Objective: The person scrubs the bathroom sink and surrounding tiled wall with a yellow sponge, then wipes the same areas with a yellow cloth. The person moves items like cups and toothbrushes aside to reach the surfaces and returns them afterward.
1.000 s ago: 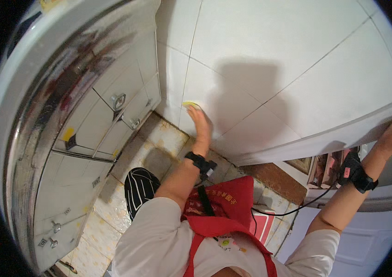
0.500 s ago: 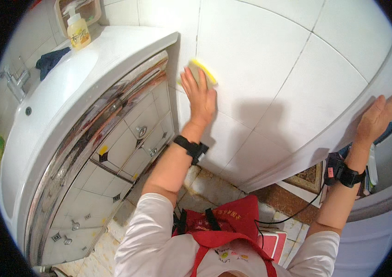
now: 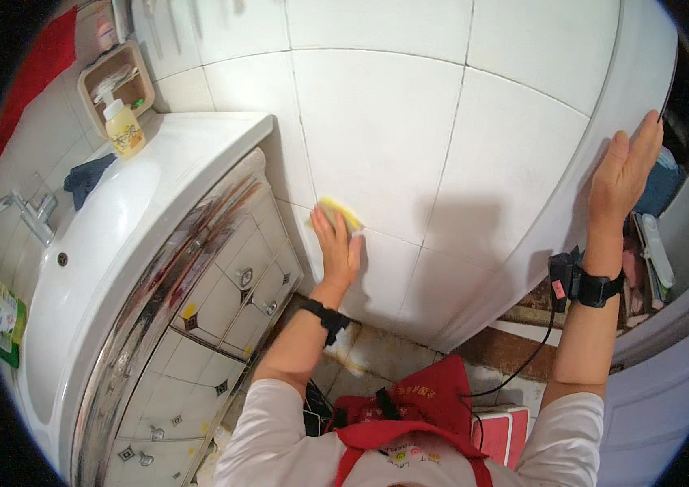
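My left hand (image 3: 338, 247), its grip pressing the yellow sponge (image 3: 340, 213) flat, had slid lower down the white tiled wall (image 3: 377, 122) (right hand (image 3: 622, 174) released, braced far right).

White long sleeves pushed up the forearms, red apron with straps over the chest. Black wristband on left wrist (image 3: 328, 315). Black strap on right wrist (image 3: 596, 286) carrying a small black device with a black cable running down.

Yellow sponge (image 3: 340, 213), white wall tiles (image 3: 377, 122), red apron (image 3: 417, 414).
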Motion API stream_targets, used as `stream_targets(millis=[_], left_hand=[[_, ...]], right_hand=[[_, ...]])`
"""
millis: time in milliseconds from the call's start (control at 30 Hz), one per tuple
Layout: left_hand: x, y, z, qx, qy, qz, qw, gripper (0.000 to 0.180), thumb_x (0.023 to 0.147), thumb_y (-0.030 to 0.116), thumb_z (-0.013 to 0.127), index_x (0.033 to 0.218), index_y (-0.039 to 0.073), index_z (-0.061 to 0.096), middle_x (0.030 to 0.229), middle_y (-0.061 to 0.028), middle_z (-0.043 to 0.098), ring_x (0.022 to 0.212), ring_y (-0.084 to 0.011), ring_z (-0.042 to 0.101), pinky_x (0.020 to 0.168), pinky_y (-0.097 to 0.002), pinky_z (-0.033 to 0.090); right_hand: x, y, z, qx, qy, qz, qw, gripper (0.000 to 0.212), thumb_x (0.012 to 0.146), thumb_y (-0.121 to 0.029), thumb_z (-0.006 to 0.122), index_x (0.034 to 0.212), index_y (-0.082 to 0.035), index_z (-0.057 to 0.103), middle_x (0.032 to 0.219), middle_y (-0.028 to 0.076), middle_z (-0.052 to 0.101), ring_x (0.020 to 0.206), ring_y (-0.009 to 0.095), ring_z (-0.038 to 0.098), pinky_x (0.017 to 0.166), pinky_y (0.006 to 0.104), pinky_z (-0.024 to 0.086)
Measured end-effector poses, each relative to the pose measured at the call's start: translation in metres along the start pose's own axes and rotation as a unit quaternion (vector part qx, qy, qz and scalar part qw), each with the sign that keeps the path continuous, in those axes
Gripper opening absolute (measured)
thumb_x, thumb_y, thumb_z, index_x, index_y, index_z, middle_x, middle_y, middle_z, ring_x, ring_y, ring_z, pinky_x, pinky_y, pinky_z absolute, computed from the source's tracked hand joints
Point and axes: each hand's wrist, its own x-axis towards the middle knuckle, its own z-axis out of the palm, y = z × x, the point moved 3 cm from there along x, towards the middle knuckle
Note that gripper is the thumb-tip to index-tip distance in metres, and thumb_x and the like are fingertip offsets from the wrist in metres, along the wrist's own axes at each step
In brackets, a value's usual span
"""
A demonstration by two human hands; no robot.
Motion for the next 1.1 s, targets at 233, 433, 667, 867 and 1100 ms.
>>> stream_targets(millis=[233, 433, 667, 867, 1100], left_hand=[[0.176, 0.055, -0.090, 0.054, 0.134, 0.066, 0.987, 0.058, 0.091, 0.025, 0.044, 0.140, -0.001, 0.025, 0.145, -0.0327, 0.006, 0.133, -0.0498, 0.008, 0.109, -0.0535, 0.010], [0.150, 0.102, -0.092, 0.072, 0.095, 0.076, 0.990, 0.061, 0.090, 0.027, 0.045, 0.139, -0.002, 0.025, 0.144, -0.0350, 0.007, 0.132, -0.0529, 0.007, 0.108, -0.0544, 0.012], [0.160, 0.102, -0.091, 0.041, 0.128, 0.099, 0.986, 0.064, 0.089, 0.027, 0.048, 0.138, -0.005, 0.024, 0.142, -0.0386, 0.007, 0.131, -0.0554, 0.007, 0.106, -0.0560, 0.015], [0.207, 0.095, -0.110, 0.028, 0.173, 0.013, 0.984, 0.064, 0.093, 0.032, 0.042, 0.140, -0.004, 0.020, 0.141, -0.0392, 0.006, 0.130, -0.0563, 0.007, 0.106, -0.0565, 0.013], [0.260, 0.059, -0.135, -0.070, 0.240, -0.149, 0.957, 0.068, 0.094, 0.044, 0.034, 0.142, -0.002, 0.018, 0.141, -0.0378, 0.009, 0.128, -0.0534, 0.011, 0.105, -0.0580, 0.013]], right_hand=[[0.001, -0.003, -0.001, 0.009, -0.009, 0.018, 1.000, 0.053, 0.094, -0.023, 0.042, 0.139, 0.002, 0.029, 0.141, 0.028, 0.027, 0.132, 0.040, 0.026, 0.108, 0.0424, 0.021], [0.002, -0.004, -0.002, 0.006, -0.020, 0.046, 0.999, 0.054, 0.093, -0.022, 0.043, 0.139, 0.001, 0.027, 0.143, 0.028, 0.024, 0.133, 0.040, 0.024, 0.109, 0.0427, 0.020], [-0.001, -0.005, -0.004, 0.024, -0.028, 0.057, 0.998, 0.052, 0.094, -0.022, 0.040, 0.140, 0.001, 0.027, 0.143, 0.028, 0.022, 0.134, 0.040, 0.023, 0.109, 0.0422, 0.020], [-0.002, -0.001, -0.003, 0.021, -0.024, 0.033, 0.999, 0.052, 0.095, -0.021, 0.041, 0.140, 0.000, 0.027, 0.144, 0.027, 0.022, 0.134, 0.039, 0.023, 0.109, 0.0428, 0.020], [-0.005, 0.001, -0.001, 0.019, -0.032, 0.038, 0.999, 0.052, 0.094, -0.021, 0.040, 0.140, 0.000, 0.026, 0.145, 0.027, 0.020, 0.135, 0.039, 0.021, 0.109, 0.0430, 0.019]])
